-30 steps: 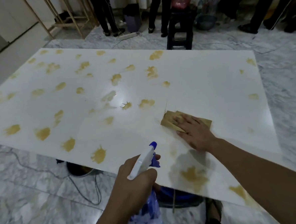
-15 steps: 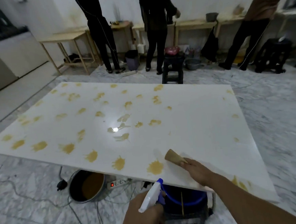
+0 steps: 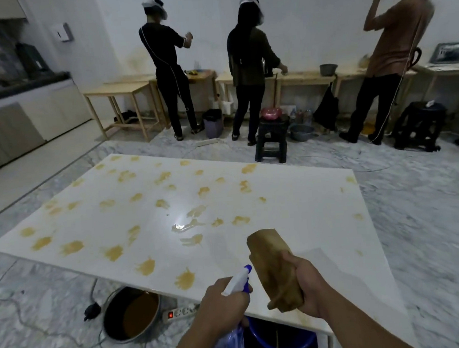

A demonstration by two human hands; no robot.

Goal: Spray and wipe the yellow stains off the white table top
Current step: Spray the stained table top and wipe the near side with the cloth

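A: Around the white table (image 3: 292,213) there was plenty going on: a dark pot (image 3: 131,314) of brown liquid sat on the marble floor (image 3: 419,216) under the near edge, with a white power strip (image 3: 179,312) just beside it, its red switch lit.

B: And a blue bucket (image 3: 281,340) under the near corner, partly hidden behind the arms. Its contents were hard to make out.

A: The left hand (image 3: 223,303) was curled round the spray bottle (image 3: 236,282), white head with a blue nozzle pointing out over the table. The bottle's body was mostly hidden by the hand and ran off the bottom edge.

B: The right hand (image 3: 308,287) gripped a folded brown cloth (image 3: 275,265), lifted off the surface, above the near edge.

A: Yellow stains (image 3: 185,278) were scattered over the left and middle of the top; the right side looked mostly white, with a few faint spots. A lamp glared off a wet patch (image 3: 179,225) near the centre.

B: Beyond it, a black stool (image 3: 272,139) stood on the floor, and three people (image 3: 248,65) stood with their backs turned at wooden benches (image 3: 127,99) along the white wall. A second black stool (image 3: 419,127) stood far right. Cabinets lined the left wall, dim and blurred.
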